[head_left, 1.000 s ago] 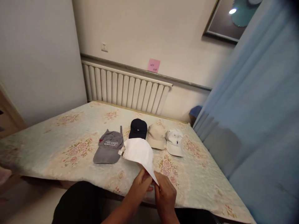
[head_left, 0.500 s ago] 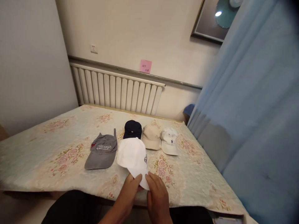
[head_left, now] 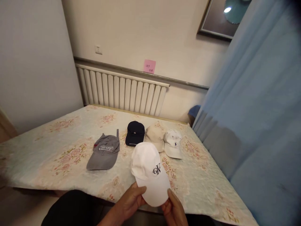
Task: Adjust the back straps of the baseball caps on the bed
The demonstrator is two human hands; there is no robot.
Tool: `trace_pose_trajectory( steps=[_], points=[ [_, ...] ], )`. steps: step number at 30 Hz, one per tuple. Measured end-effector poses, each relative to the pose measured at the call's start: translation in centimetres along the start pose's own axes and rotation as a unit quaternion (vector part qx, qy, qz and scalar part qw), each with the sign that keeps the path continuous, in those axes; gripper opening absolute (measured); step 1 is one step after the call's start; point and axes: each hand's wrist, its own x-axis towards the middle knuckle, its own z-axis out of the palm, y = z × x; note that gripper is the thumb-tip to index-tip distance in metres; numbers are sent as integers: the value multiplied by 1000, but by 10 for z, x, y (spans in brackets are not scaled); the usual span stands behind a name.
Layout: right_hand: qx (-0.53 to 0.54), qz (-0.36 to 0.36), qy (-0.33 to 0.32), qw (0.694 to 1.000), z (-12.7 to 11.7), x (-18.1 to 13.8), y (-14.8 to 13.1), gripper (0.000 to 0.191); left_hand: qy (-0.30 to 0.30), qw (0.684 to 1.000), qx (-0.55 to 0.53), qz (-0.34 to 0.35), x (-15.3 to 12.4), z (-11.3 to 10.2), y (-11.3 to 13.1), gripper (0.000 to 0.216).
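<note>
White CK baseball cap (head_left: 144, 160) held over the edge of a bed (head_left: 199, 175)

The left grip (head_left: 130, 198) and right grip (head_left: 174, 207) were closed on opposite sides of the brim, the crown pointing away. Beyond them lay a navy cap (head_left: 135, 133), beige cap (head_left: 153, 133) and white emblem cap (head_left: 172, 141); a grey cap (head_left: 103, 154) lay to their left. Loosened thumbs could have tipped the crown onto the bed; hard squeezing could have creased the brim.

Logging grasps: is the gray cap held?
No, the gray baseball cap lies untouched; left hand and right hand hold the white CK baseball cap.
</note>
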Motion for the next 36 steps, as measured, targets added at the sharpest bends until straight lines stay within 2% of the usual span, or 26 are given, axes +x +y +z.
trace_pose_trajectory(
  steps=[7, 15, 18, 20, 21, 22, 24, 25, 28, 31, 33, 36],
  points=[
    [-12, 28, -1, 1000, -38, 9, 3, 57, 28, 998, 45, -27, 15, -17, -19, 55],
    [-19, 34, 75, 996, -79, 22, -6, 64, 100, 981, 147, -78, 44, -5, -32, 49],
    [-8, 13, 97, 995, -91, 25, -14, 64, 132, 961, 220, -103, 62, -5, -41, 38],
    [-10, -5, 113, 993, -100, 27, -21, 64, 178, 918, 337, -111, 74, -10, -46, 22],
    [-13, -12, 122, 992, -104, 28, -25, 64, 201, 878, 424, -93, 80, -14, -48, 13],
    [-15, -17, 132, 991, -109, 29, -28, 64, 195, 830, 521, -36, 83, -20, -49, 9],
    [-15, -24, 149, 988, -116, 31, -33, 64, 189, 722, 663, 58, 88, -35, -51, 16],
    [-12, -29, 157, 987, -120, 32, -35, 64, 184, 683, 701, 92, 88, -43, -52, 19],
    [4, -42, 179, 983, -127, 34, -38, 66, 148, 594, 778, 139, 84, -62, -53, 27],
    [13, -46, 195, 980, -131, 37, -40, 72, 120, 541, 820, 148, 80, -69, -54, 30],
    [11, -50, 195, 980, -133, 39, -41, 74, 120, 528, 828, 146, 79, -68, -55, 29],
    [1, -61, 185, 981, -134, 42, -44, 69, 118, 527, 829, 144, 80, -66, -54, 28]
  ],
)
